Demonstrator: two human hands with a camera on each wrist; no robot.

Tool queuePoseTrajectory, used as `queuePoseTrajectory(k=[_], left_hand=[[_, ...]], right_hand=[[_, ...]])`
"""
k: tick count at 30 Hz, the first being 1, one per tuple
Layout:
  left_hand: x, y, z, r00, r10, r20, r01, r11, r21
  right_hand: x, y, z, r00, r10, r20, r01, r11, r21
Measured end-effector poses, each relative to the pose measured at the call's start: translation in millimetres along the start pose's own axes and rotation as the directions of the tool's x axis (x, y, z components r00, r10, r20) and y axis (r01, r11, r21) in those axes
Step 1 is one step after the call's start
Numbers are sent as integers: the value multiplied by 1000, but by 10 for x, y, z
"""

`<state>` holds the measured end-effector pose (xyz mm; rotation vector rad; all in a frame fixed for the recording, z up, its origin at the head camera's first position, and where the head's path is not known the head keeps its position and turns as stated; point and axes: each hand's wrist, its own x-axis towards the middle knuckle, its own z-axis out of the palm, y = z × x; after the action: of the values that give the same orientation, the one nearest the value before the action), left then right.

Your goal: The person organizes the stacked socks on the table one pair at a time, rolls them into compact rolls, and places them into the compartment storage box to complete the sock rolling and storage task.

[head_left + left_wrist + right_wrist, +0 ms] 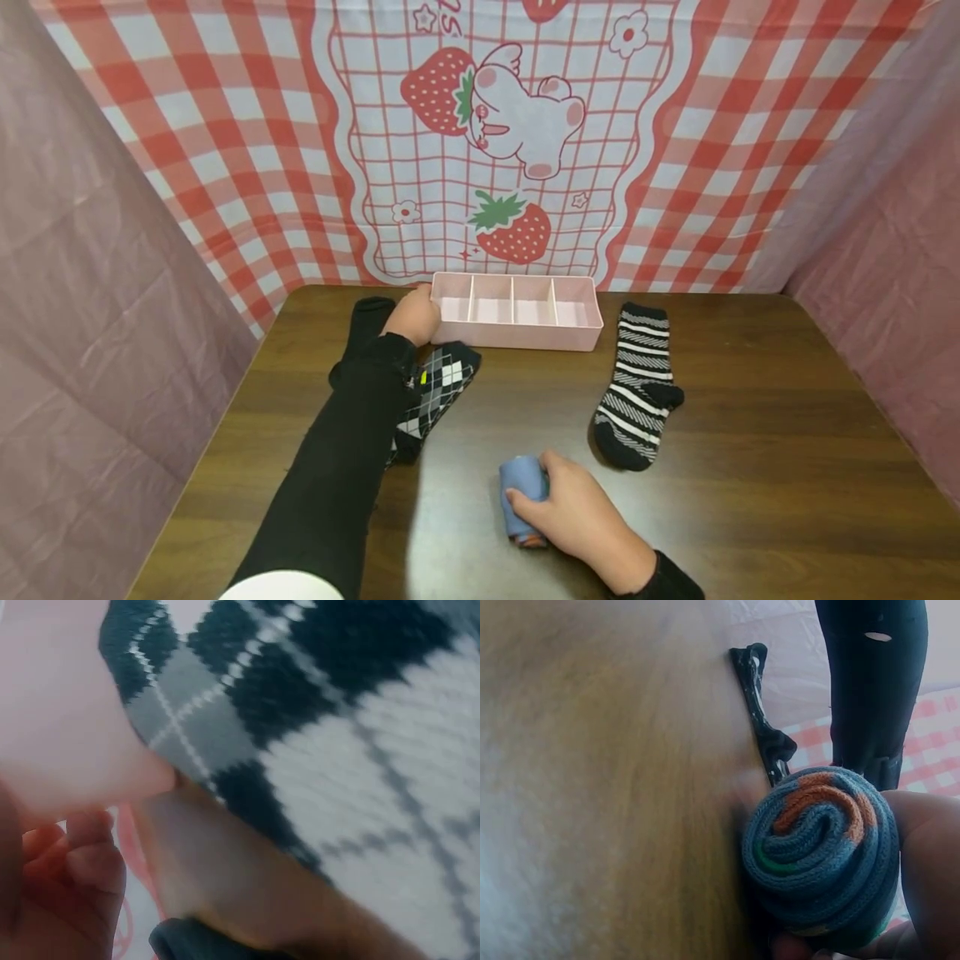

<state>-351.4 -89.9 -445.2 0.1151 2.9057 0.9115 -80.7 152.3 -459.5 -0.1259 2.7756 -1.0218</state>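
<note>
My left hand grips the left end of a pink divided box near the table's back edge. Its fingertips touch the box's wall in the left wrist view. In my right hand is a rolled blue sock, held between thumb and fingers. From its end, the right wrist view shows the sock roll as a spiral with orange and green patches. A black argyle sock lies partly under my left sleeve, close to the box.
To the right of the box lies a black-and-white striped sock on the wooden table. A red-and-white checked cloth hangs behind, right at the table's back edge. Pink curtains flank both sides.
</note>
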Motion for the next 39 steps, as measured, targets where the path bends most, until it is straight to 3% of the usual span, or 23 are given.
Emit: queuePoseTrajectory(k=[8,13,17,25,31,39], left_hand=[[-71,31,24,1000,26,-10,-26,1000,4],[-94,55,24,999,47,0,-47,998,45],[-58,43,19,998,69,-15,-68,996,59],[-41,50,35,996,84,-40,-81,994,71],[-63,44,52,996,86,-31,-84,995,60],[-22,-46,72,998,56,5,-56,998,30]], right_hand=[[16,26,-58,997,16,74,-19,999,38],[53,60,-136,989,-24,145,12,996,83],[184,-59,-267,987,-54,152,44,997,66],[724,-531,-746,988,-139,60,144,987,-76],[1176,-844,-912,979,-203,-10,198,964,-178],[1803,-893,-862,987,-136,-88,131,989,-63]])
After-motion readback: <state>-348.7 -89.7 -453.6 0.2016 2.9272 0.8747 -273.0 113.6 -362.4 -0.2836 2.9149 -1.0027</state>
